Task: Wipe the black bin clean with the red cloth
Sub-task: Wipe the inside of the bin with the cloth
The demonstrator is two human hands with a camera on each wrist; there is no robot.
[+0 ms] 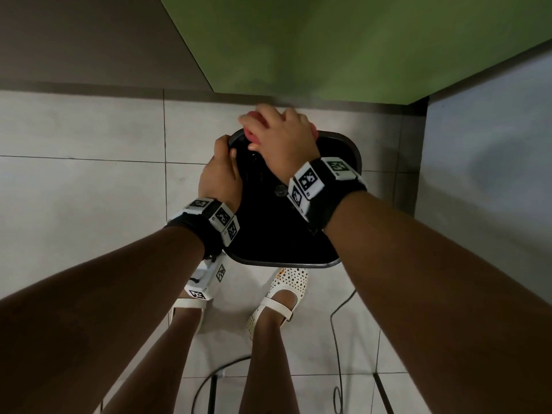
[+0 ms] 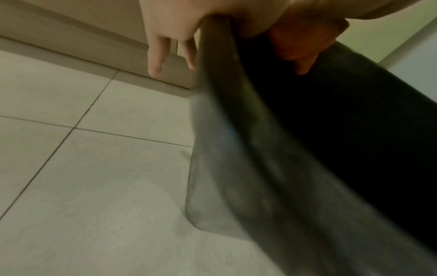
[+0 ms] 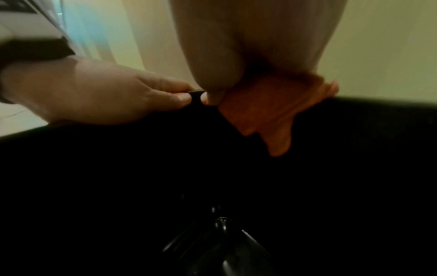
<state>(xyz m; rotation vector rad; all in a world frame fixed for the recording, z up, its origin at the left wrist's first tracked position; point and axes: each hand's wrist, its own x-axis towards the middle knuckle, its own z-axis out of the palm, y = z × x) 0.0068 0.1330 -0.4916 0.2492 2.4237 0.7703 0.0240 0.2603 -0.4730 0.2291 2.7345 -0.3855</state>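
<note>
Only right wrist shows red cloth (image 3: 269,112) draping inside black bin (image 3: 354,168).

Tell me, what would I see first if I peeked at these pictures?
You would spot the black bin standing on the pale tiled floor, right in front of the person's feet. The right hand presses a red cloth on the bin's far rim, and the left hand grips the rim beside it. Behind the bin rises a green wall.

The bin (image 1: 298,234) looks like smooth, faintly glossy black plastic; the cloth (image 3: 272,112) is soft fabric; the floor (image 2: 94,186) is matt tile.
</note>
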